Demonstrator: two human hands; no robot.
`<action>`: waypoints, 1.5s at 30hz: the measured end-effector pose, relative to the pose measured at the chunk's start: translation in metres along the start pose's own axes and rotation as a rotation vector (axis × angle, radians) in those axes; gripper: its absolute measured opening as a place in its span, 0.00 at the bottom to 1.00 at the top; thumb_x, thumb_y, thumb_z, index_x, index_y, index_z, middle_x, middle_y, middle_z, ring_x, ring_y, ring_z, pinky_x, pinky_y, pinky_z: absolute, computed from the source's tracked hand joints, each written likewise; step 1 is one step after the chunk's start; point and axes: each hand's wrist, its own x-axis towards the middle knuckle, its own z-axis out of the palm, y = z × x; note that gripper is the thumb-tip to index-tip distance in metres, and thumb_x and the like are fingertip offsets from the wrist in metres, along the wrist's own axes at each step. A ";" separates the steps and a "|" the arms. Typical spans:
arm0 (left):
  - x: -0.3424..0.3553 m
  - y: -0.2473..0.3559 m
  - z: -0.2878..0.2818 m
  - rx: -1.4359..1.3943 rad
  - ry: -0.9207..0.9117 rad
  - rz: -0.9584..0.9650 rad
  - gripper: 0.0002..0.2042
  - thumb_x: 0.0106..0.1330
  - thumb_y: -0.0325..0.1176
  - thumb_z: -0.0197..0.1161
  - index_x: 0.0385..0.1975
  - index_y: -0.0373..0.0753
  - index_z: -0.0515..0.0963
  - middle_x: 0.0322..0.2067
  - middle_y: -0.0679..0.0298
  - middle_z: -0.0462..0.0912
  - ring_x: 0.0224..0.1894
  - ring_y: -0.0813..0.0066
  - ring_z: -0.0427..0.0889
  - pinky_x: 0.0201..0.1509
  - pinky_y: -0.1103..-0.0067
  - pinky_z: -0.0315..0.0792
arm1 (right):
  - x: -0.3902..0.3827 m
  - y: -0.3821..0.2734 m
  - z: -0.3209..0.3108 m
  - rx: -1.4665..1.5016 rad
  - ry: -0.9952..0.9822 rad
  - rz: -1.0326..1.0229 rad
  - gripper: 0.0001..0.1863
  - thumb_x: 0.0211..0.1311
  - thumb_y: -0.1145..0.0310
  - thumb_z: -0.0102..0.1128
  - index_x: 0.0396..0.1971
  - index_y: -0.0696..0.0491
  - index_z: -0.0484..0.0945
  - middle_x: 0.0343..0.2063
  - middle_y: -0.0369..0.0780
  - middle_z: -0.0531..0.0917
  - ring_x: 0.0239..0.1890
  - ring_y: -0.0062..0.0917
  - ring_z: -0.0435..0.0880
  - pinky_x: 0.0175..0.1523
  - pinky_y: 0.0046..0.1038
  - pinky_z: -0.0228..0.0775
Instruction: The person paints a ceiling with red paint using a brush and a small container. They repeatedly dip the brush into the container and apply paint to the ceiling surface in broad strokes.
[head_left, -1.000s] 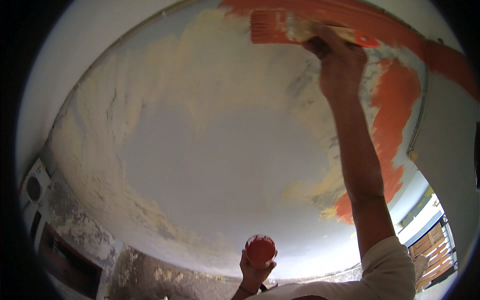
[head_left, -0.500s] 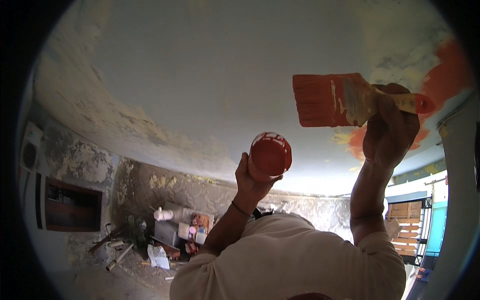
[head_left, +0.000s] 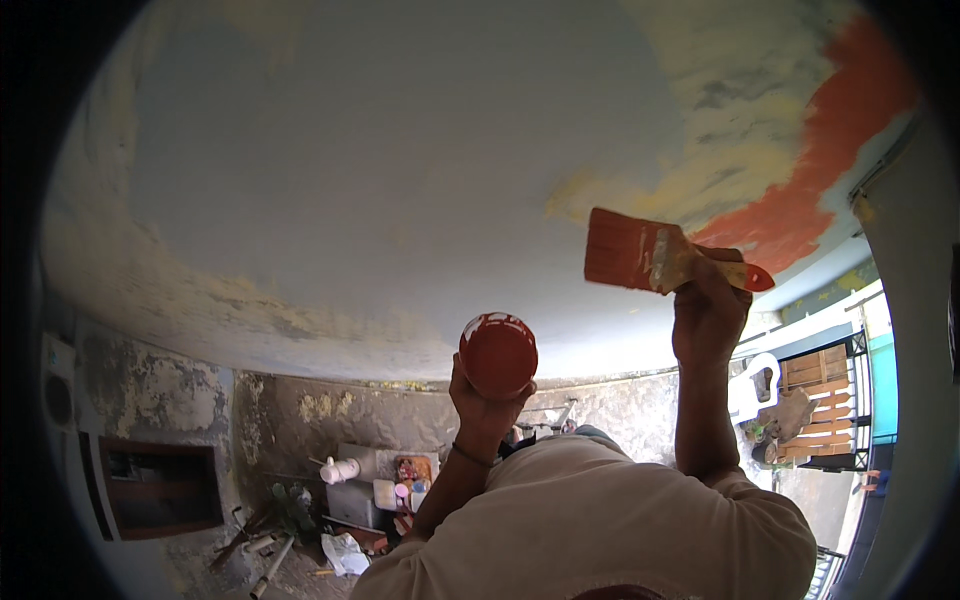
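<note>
Around the red paint cup [head_left: 499,358], our left grip [head_left: 487,405] is closed; right of the cup and higher, our right grip [head_left: 712,305] clasps the brush [head_left: 655,257], apart from it. Beyond the cup, farther right, spreads an orange-red patch [head_left: 850,105]. We judge the step as loading paint; next calls for tipping bristles [head_left: 612,247] into a steady cup.

the paintbrush [head_left: 660,258] has come down, nearer the paint cup [head_left: 497,321].

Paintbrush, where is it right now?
In the head view, the paintbrush is right of centre, gripped in the right hand with its bristles pointing left, above and to the right of the red paint cup in the left hand.
</note>
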 end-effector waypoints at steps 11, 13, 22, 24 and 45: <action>0.001 0.003 0.007 -0.039 -0.004 -0.040 0.37 0.69 0.65 0.59 0.72 0.50 0.65 0.67 0.53 0.71 0.66 0.43 0.74 0.48 0.49 0.86 | 0.054 -0.059 0.073 -1.011 -0.251 -1.343 0.10 0.56 0.75 0.74 0.38 0.52 0.85 0.49 0.45 0.88 0.52 0.40 0.87 0.51 0.35 0.85; 0.001 0.000 0.010 -0.045 -0.001 -0.027 0.37 0.70 0.65 0.59 0.72 0.50 0.65 0.67 0.53 0.72 0.65 0.43 0.75 0.47 0.50 0.87 | 0.073 -0.053 0.081 -1.019 -0.210 -1.471 0.10 0.55 0.74 0.74 0.37 0.51 0.85 0.46 0.45 0.88 0.50 0.38 0.88 0.47 0.33 0.85; -0.003 -0.006 0.014 -0.009 0.020 0.019 0.36 0.71 0.64 0.58 0.71 0.48 0.66 0.64 0.52 0.75 0.63 0.43 0.77 0.46 0.52 0.88 | 0.062 -0.031 0.082 -1.000 -0.378 -1.286 0.11 0.56 0.76 0.75 0.39 0.53 0.85 0.48 0.48 0.88 0.48 0.41 0.90 0.46 0.32 0.88; -0.003 -0.006 0.016 -0.009 0.024 0.021 0.35 0.71 0.64 0.58 0.71 0.48 0.66 0.64 0.52 0.75 0.63 0.43 0.77 0.45 0.53 0.88 | 0.058 -0.039 0.078 -1.001 -0.326 -1.333 0.11 0.54 0.76 0.75 0.38 0.52 0.85 0.45 0.48 0.88 0.45 0.40 0.90 0.44 0.32 0.87; -0.002 0.000 0.000 -0.049 0.014 -0.036 0.38 0.68 0.64 0.62 0.72 0.50 0.65 0.67 0.54 0.72 0.66 0.43 0.74 0.47 0.50 0.85 | 0.130 -0.046 0.046 -0.391 -0.275 -0.968 0.14 0.62 0.86 0.67 0.44 0.55 0.80 0.48 0.52 0.87 0.51 0.35 0.88 0.55 0.34 0.82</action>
